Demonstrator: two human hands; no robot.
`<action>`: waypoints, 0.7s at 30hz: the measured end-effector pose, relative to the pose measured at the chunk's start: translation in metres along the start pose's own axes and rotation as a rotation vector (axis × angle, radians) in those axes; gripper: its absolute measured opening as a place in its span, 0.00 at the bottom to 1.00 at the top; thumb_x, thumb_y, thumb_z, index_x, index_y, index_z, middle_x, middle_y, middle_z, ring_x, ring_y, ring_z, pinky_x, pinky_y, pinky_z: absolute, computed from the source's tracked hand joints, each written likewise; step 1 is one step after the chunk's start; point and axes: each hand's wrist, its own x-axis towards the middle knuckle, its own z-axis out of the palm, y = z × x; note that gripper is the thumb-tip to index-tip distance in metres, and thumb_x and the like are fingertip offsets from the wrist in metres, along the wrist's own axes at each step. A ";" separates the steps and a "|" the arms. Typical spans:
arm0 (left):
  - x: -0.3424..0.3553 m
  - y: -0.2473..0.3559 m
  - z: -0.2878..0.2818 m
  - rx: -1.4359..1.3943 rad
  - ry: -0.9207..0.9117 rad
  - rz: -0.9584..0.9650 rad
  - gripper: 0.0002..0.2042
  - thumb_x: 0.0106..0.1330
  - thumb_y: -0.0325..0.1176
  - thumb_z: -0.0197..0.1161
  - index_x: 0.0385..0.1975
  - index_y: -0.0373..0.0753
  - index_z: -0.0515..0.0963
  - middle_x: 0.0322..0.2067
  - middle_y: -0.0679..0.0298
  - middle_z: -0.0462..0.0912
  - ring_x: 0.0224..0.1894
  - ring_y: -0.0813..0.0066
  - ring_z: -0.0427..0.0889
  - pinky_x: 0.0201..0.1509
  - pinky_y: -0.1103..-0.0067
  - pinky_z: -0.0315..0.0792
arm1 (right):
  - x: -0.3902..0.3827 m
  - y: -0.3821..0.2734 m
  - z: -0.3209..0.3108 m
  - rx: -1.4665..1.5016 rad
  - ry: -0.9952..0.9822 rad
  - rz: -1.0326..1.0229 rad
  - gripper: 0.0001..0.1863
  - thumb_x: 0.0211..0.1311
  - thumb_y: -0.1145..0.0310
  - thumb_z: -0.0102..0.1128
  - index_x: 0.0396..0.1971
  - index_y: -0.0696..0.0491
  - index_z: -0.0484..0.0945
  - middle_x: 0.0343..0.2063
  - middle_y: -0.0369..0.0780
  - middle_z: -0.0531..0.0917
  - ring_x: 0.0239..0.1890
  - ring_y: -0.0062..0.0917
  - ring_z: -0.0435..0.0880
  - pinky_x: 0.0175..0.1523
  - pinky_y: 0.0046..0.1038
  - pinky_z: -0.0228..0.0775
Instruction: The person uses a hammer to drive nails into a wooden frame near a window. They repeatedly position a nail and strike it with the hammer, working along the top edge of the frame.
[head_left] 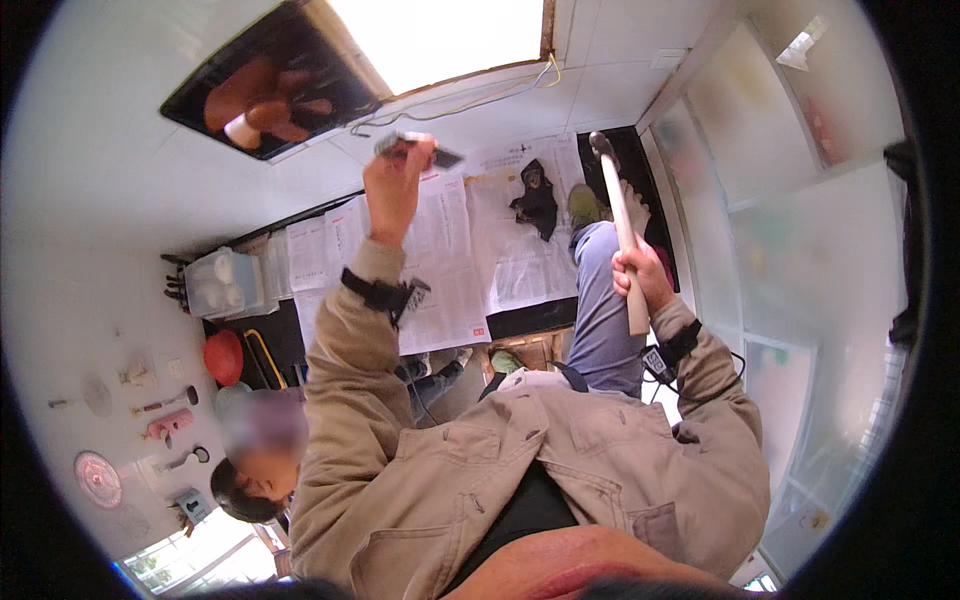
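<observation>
My left hand (392, 195) is raised at the upper middle, closed on a flat grey tool (443, 156) whose exact kind I cannot make out. My right hand (646, 275) grips the pale wooden handle of a hammer (623, 215), its dark head pointing up. Beneath them, white printed sheets (420, 260) cover a dark worktop (530, 321). A crumpled black item (535, 200) lies on the sheets, beside my green-shod foot (587, 205) and bent leg on the worktop.
A dark panel with a fan (270, 105) adjoins a bright opening, with loose wires (480, 95) below. Plastic boxes (222, 282) and a red bowl (222, 356) sit at left. Another person (250, 480) is at lower left. Frosted panels (780, 260) line the right.
</observation>
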 end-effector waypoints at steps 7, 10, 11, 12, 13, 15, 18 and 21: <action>0.199 -0.018 0.103 0.007 -0.154 0.231 0.13 0.66 0.39 0.68 0.34 0.32 0.79 0.32 0.62 0.84 0.35 0.78 0.85 0.41 0.81 0.82 | 0.012 -0.037 -0.006 -0.075 -0.003 0.080 0.35 0.57 0.76 0.53 0.66 0.54 0.56 0.20 0.36 0.72 0.12 0.19 0.71 0.17 0.25 0.68; 0.248 -0.046 0.146 -0.244 -0.194 0.179 0.15 0.65 0.40 0.70 0.37 0.32 0.80 0.33 0.62 0.83 0.36 0.76 0.85 0.39 0.80 0.83 | 0.013 -0.048 -0.009 -0.125 -0.004 0.116 0.39 0.55 0.76 0.53 0.69 0.53 0.53 0.20 0.36 0.72 0.12 0.19 0.71 0.16 0.24 0.68; 0.258 -0.055 0.155 -0.244 -0.197 0.192 0.15 0.65 0.40 0.70 0.37 0.32 0.80 0.33 0.62 0.83 0.36 0.76 0.85 0.39 0.80 0.83 | 0.013 -0.050 -0.010 -0.127 0.005 0.120 0.39 0.55 0.76 0.53 0.69 0.53 0.53 0.20 0.36 0.72 0.12 0.19 0.71 0.16 0.24 0.67; 0.269 -0.063 0.164 -0.247 -0.197 0.203 0.15 0.65 0.40 0.70 0.37 0.32 0.80 0.33 0.62 0.83 0.35 0.76 0.85 0.39 0.80 0.83 | 0.013 -0.052 -0.010 -0.131 0.015 0.126 0.39 0.55 0.76 0.53 0.69 0.53 0.53 0.20 0.36 0.72 0.12 0.19 0.71 0.16 0.24 0.67; 0.276 -0.071 0.170 -0.249 -0.197 0.215 0.15 0.65 0.40 0.70 0.37 0.32 0.80 0.33 0.62 0.83 0.35 0.76 0.85 0.38 0.80 0.83 | 0.012 -0.054 -0.011 -0.137 0.017 0.130 0.39 0.55 0.76 0.53 0.69 0.53 0.53 0.20 0.36 0.72 0.12 0.19 0.71 0.16 0.24 0.67; 0.288 -0.085 0.179 -0.246 -0.212 0.245 0.15 0.64 0.40 0.72 0.37 0.33 0.80 0.33 0.62 0.84 0.34 0.77 0.85 0.36 0.81 0.83 | 0.012 -0.057 -0.012 -0.117 0.038 0.155 0.40 0.55 0.76 0.53 0.70 0.53 0.52 0.21 0.36 0.73 0.12 0.19 0.71 0.16 0.25 0.67; 0.299 -0.101 0.188 -0.225 -0.221 0.231 0.14 0.63 0.40 0.73 0.37 0.35 0.81 0.32 0.63 0.84 0.33 0.78 0.85 0.36 0.82 0.82 | 0.012 -0.059 -0.013 -0.074 0.060 0.176 0.40 0.55 0.75 0.53 0.70 0.52 0.52 0.21 0.36 0.73 0.12 0.19 0.71 0.17 0.25 0.68; 0.305 -0.111 0.194 -0.204 -0.229 0.217 0.14 0.62 0.40 0.73 0.36 0.36 0.81 0.31 0.64 0.85 0.32 0.79 0.85 0.36 0.82 0.82 | 0.013 -0.060 -0.013 -0.041 0.068 0.183 0.40 0.55 0.75 0.54 0.70 0.52 0.51 0.21 0.37 0.73 0.12 0.20 0.71 0.17 0.25 0.68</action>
